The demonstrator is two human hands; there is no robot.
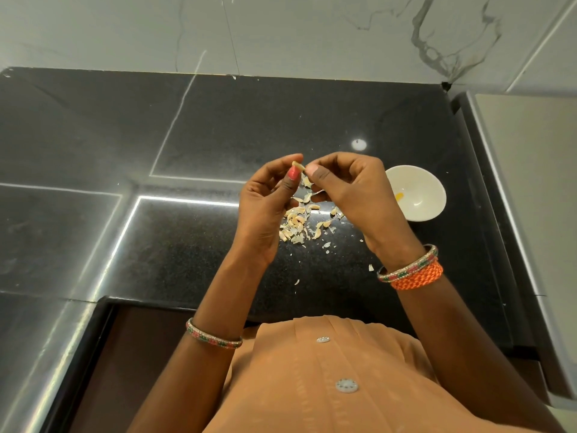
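Observation:
A small garlic clove point(298, 166) is held up above the black counter point(175, 245), between both hands. My left hand point(265, 210) pinches it between thumb and forefinger. My right hand point(352, 192) pinches at its right end with thumb and fingertip. Below the hands lies a pile of garlic cloves and papery skins point(298, 225) on the counter. A white bowl point(426, 185) stands to the right of my right hand and holds one small yellowish piece point(399, 196).
Loose bits of skin point(327, 245) are scattered on the counter toward its front edge. A marbled white wall point(281, 32) rises behind the counter. A pale raised surface point(530, 170) borders the counter on the right. A bright lamp reflection point(358, 144) shows behind the hands.

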